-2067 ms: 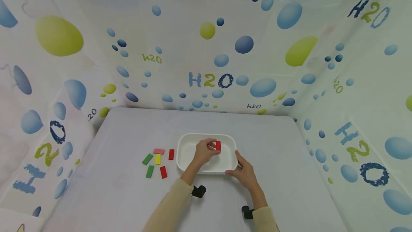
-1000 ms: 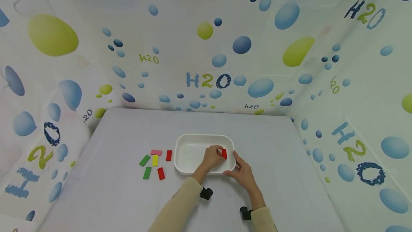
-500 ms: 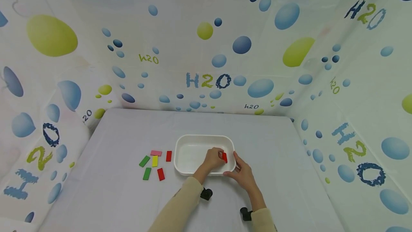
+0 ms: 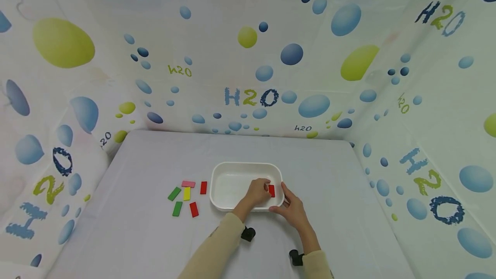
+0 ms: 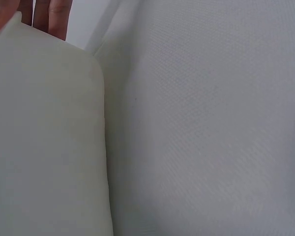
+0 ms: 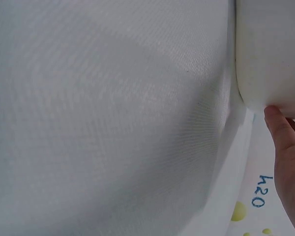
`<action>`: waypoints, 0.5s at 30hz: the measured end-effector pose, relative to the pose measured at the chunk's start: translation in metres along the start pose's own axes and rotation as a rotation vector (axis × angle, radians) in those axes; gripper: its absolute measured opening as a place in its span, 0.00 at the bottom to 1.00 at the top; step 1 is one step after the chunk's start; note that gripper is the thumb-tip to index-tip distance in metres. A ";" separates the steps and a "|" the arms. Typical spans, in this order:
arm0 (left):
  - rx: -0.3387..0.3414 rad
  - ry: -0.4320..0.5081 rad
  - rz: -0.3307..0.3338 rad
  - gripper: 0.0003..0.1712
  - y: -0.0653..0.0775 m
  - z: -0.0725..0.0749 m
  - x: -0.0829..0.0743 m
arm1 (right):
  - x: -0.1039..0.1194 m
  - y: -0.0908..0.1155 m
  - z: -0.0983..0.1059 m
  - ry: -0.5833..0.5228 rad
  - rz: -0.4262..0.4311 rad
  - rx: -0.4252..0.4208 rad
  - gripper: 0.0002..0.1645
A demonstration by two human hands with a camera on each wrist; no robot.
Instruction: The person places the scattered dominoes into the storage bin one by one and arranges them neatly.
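Observation:
A white rectangular tray point(image 4: 228, 207) stands on the white-covered table. Inside it, near the right end, lies a small flat red block point(image 4: 272, 191). My left hand point(image 4: 257, 191) reaches over the front rim, its fingertips right at the block's left edge, with thumb and finger apart. My right hand point(image 4: 293, 208) holds the tray's front right corner, thumb at the front and fingers along the right side. The right wrist view shows a finger of that hand point(image 6: 290, 152) against the outer wall. The left wrist view shows mostly the tray's outer wall point(image 5: 49, 123).
Left of the tray lie several similar flat blocks: red ones point(image 4: 203, 187), green ones point(image 4: 174, 193), a yellow one point(image 4: 187, 193) and a pink one point(image 4: 188, 184). A patterned cloth backdrop point(image 4: 217, 46) encloses the table behind and at the sides.
My left hand has carried the red block rightward and down to the tray's right end. The block now lies flat and the fingers have loosened. The right hand keeps its hold on the corner.

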State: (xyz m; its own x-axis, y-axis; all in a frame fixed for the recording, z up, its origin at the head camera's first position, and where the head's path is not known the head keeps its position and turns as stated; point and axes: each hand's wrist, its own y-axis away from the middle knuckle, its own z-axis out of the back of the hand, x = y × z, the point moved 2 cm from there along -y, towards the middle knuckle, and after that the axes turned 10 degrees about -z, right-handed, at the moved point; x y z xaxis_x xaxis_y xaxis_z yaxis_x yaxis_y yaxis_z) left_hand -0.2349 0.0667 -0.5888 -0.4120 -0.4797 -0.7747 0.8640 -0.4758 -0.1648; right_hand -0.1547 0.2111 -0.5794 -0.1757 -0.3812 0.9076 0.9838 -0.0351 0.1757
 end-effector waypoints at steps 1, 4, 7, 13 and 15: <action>-0.009 -0.002 -0.009 0.26 0.000 0.000 0.000 | -0.003 -0.001 0.000 -0.009 -0.003 0.001 0.58; -0.048 0.002 -0.041 0.25 -0.001 0.002 -0.002 | -0.006 -0.003 0.000 -0.024 0.002 0.004 0.59; -0.100 0.021 -0.091 0.24 0.001 0.008 -0.008 | -0.007 -0.003 0.001 -0.036 0.009 0.008 0.60; -0.195 -0.004 -0.175 0.24 0.011 0.037 -0.024 | 0.002 0.001 0.000 0.002 0.005 -0.001 0.58; -0.232 -0.016 -0.192 0.24 0.017 0.050 -0.028 | 0.011 0.006 0.000 0.009 0.002 -0.003 0.57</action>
State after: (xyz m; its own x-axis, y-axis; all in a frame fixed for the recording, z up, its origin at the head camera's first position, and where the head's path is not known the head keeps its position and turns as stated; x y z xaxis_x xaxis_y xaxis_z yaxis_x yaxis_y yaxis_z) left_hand -0.2227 0.0356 -0.5392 -0.5769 -0.4101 -0.7064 0.8123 -0.3788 -0.4434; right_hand -0.1511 0.2072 -0.5683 -0.1735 -0.3900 0.9043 0.9842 -0.0367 0.1730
